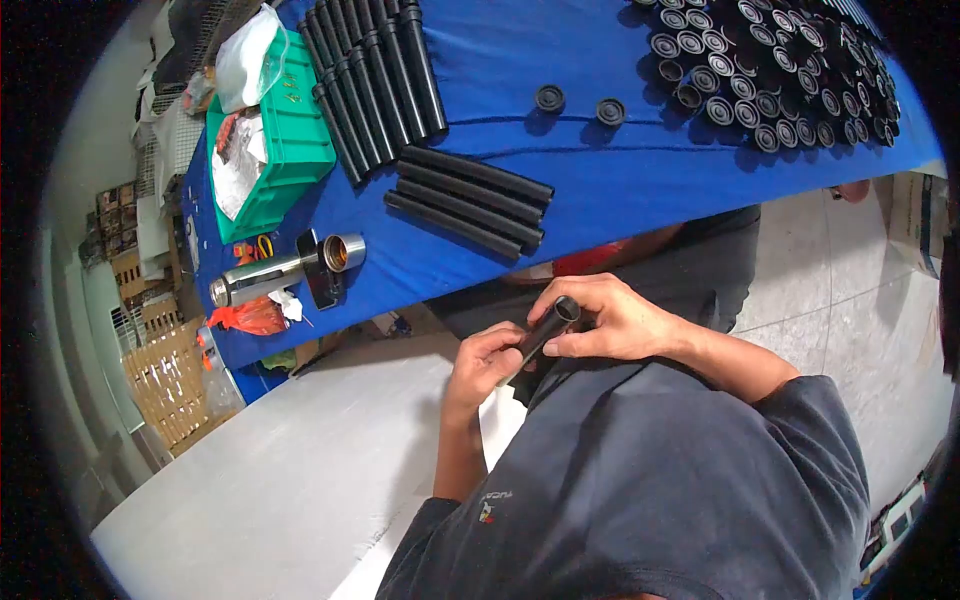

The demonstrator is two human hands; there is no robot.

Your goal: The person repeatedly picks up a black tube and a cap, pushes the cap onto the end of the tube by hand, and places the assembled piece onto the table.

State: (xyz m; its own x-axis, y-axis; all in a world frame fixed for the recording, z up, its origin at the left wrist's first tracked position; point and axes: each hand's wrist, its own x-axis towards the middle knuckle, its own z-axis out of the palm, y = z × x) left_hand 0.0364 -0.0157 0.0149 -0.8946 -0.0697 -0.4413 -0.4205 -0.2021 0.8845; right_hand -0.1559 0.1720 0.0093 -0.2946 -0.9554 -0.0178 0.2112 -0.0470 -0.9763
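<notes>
A short black tube [550, 325] is held close to my body, its round open end facing up. My right hand [610, 318] is closed around its upper part, fingers on the far side and thumb in front. Lower down, my left hand [488, 365] pinches the same tube between thumb and fingers. The tube's lower end is hidden behind my hands and shirt. Beyond my hands, several black tubes [470, 200] lie side by side near the edge of the blue-covered table [640, 185].
Longer black tubes [375, 85] lie beside a green bin [300, 150]. A steel flask [262, 280], a phone [318, 270] and a red bag [250, 317] are at the left. Two round black caps [610, 111] sit mid-table, with many coiled black parts [745, 112] at the right.
</notes>
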